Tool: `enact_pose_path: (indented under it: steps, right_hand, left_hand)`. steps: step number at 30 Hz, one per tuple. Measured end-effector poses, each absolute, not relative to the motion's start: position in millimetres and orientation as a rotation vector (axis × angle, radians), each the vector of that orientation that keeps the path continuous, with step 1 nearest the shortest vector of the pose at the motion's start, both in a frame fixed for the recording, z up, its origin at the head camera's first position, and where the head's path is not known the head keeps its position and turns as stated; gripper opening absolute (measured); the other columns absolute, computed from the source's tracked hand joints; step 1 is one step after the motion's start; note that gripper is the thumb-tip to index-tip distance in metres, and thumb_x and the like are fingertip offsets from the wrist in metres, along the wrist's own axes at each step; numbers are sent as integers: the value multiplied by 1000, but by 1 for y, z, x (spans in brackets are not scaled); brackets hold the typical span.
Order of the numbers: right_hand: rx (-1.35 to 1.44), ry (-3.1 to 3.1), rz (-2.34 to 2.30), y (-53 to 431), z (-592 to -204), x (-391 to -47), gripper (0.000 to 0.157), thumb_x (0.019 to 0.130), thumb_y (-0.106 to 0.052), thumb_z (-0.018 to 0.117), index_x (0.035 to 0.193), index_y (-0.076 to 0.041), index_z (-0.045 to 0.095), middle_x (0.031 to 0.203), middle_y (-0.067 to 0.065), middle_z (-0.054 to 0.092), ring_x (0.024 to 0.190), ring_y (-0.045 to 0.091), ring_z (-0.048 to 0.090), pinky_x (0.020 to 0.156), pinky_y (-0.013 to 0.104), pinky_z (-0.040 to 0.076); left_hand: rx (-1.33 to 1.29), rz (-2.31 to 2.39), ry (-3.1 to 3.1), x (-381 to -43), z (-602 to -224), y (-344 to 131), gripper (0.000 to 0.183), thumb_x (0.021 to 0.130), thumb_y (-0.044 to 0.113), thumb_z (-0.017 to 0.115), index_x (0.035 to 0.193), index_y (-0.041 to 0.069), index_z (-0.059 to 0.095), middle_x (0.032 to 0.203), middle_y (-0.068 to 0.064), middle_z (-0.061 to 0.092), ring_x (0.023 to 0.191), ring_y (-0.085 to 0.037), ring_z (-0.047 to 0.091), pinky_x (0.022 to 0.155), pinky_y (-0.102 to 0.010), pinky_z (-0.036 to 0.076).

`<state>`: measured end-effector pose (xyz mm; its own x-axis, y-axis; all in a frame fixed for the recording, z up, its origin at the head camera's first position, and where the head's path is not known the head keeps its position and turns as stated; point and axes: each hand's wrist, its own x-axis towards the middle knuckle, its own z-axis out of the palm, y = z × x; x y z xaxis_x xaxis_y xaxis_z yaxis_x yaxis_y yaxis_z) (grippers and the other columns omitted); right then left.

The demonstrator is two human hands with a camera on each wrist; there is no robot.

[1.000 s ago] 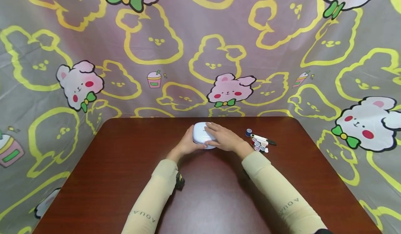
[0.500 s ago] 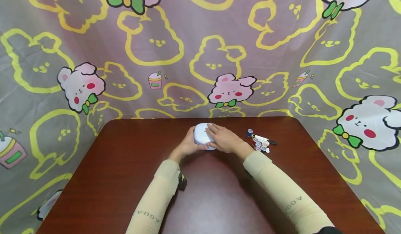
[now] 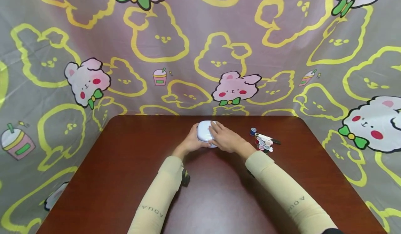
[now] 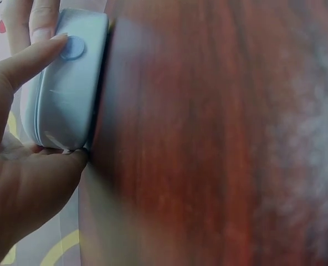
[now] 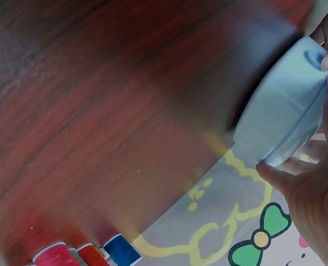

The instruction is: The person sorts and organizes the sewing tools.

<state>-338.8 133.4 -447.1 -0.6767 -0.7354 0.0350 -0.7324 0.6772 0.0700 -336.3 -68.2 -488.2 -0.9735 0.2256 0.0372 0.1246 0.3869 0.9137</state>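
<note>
A white box (image 3: 204,131) sits near the far edge of the brown table (image 3: 206,199). The person's left hand (image 3: 190,141) grips its left side, thumb tip at the round button (image 4: 73,50); the right hand (image 3: 228,138) clasps the lid. Thread spools (image 3: 261,143) stand off to the right.

Case (image 3: 204,133) is at the far middle of your table (image 3: 206,195), your left hand (image 3: 191,140) at its left, your right hand (image 3: 228,138) on its top and right side. Right of that you've got a spool cluster (image 3: 264,145), a handled tool (image 3: 276,141) just behind it, and one lone spool (image 3: 253,131) behind-left of both. Curtain (image 3: 185,63) stands behind and on both sides.
</note>
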Motion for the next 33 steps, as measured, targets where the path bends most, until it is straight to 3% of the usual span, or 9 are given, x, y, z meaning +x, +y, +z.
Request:
enact_pose_path:
  steps: [33]
  right_hand:
    - [1262, -2876, 51, 136, -443, -343, 68, 108, -40, 50, 156, 5, 33, 163, 28, 25, 150, 46, 24, 117, 51, 33]
  left_hand:
    - [319, 1615, 2545, -337, -488, -68, 119, 72, 11, 91, 160, -2, 12, 159, -27, 26, 140, -39, 37, 118, -49, 30]
